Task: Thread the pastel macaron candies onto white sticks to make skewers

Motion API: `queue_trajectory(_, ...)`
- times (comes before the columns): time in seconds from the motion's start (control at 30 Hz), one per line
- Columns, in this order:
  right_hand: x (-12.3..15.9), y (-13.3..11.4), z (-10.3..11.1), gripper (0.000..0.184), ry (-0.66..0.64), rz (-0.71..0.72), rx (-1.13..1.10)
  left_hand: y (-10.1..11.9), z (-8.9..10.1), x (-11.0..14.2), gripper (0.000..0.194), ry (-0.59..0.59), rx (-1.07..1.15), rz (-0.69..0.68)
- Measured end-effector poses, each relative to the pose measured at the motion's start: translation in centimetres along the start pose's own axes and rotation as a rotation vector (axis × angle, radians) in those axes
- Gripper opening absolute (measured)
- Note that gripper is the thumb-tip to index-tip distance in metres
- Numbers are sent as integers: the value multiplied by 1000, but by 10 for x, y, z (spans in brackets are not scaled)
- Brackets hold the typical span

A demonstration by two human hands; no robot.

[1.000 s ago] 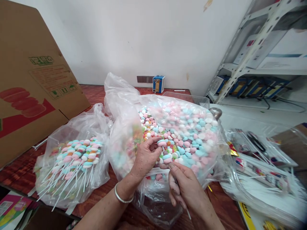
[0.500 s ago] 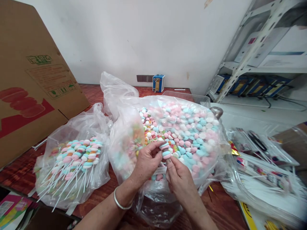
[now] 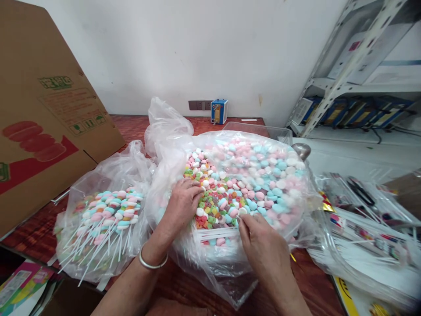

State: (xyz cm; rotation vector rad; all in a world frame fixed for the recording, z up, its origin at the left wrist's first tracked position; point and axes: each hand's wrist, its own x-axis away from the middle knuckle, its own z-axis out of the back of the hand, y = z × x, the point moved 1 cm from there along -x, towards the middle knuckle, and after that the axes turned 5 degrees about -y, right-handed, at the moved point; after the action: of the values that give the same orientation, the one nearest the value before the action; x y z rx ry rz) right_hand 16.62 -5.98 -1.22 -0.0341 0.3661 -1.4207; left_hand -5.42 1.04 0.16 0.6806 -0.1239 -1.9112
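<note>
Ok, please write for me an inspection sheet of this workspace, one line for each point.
Surface: reddish wooden table, streaked grain; damage, nothing seen.
Job's things: open plastic bag of mixed sweets; white sticks at its near side; threaded sweets on a second bag, left.
Clutter: cardboard box at left; packets crowded at right.
Hands: left hand over the sweets; right hand, fingertips at the sweets; grip unclear on both.
Cables: dark cable at the shelf rack; on the wooden table, nothing seen.
Surroundings: white wall, sockets, small blue device.
</note>
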Motion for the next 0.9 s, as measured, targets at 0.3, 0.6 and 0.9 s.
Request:
queue_trajectory(0.3,0,0,9,23,-9,69,36,15,8,9,9,-160,-126,-25)
queue_trajectory(0.6,12,-8,11,41,69,162,-285,24,13,7,9,-71,494,376)
queue_trajectory(0.9,12,-8,11,37,153,161,-339,35,3,8,18,-146,1017,517)
